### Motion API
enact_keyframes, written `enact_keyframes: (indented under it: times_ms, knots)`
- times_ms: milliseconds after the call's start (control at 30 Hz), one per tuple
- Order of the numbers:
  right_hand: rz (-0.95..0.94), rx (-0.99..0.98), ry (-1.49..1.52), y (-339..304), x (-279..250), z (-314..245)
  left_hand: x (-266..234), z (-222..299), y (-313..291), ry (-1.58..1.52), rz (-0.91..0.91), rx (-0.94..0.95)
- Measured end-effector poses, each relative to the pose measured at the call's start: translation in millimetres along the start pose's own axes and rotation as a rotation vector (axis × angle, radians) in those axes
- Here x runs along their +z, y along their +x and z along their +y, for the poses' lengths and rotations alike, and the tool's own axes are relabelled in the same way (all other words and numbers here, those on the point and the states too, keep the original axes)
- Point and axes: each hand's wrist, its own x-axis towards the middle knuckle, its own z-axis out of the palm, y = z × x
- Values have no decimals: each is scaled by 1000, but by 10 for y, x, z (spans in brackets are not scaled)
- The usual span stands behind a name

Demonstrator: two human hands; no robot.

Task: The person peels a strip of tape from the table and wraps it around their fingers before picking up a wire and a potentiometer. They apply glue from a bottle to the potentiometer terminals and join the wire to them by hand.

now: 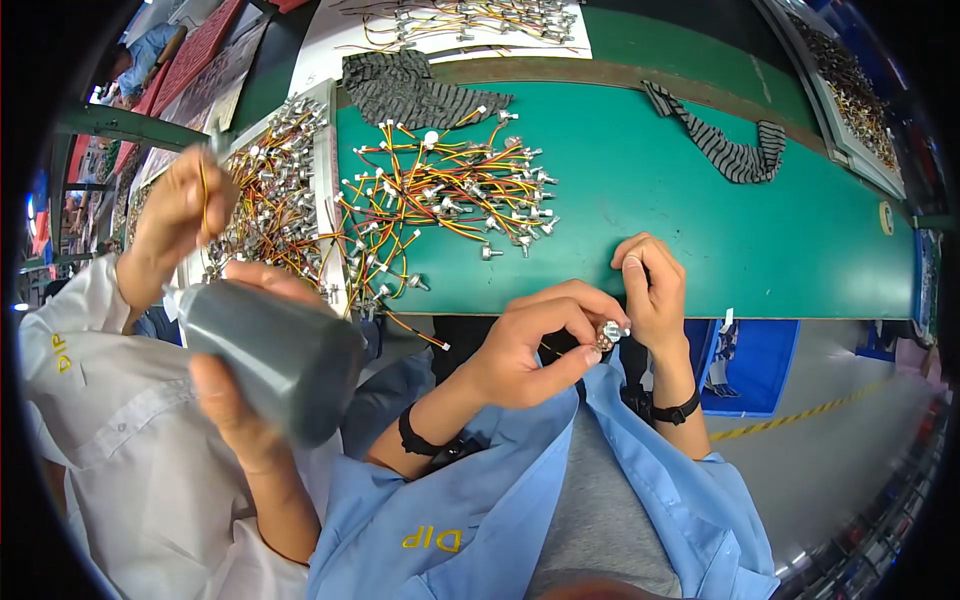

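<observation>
My left hand [540, 345] pinches a small metal potentiometer [608, 336] between thumb and fingers, just in front of the table's near edge. A thin wire shows below its fingers. Close beside it on the right, my right hand [655, 290] is closed, with thumb and curled fingers pressed together; whatever it may hold is hidden. Ahead and to the left, a pile of potentiometers with red, yellow and black wires [450, 190] lies on the green table [640, 230]. White plugs end many of the wires.
At the left, a co-worker in white holds a dark bottle [275, 355] and a wire, beside a tray [328, 150] of wired parts. Striped cloths [410, 90] [735, 150] lie on the table. Below the right side stands a blue bin [770, 370]; another parts tray [850, 150] is far right.
</observation>
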Motion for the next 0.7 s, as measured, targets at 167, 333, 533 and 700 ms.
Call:
enact_keyframes:
  times_ms: [167,333,533,700]
  knots:
    - [22,17,-13,7,17,5,-12,-31,11,-16,24,-32]
    - [23,20,-51,28,19,-2,-27,-34,38,-14,33,-27]
    - [-16,26,-35,24,64,-29,-66,7,8,1,51,-36]
    - [-4,90,12,-47,14,59,-75,-30,51,-13,51,-18]
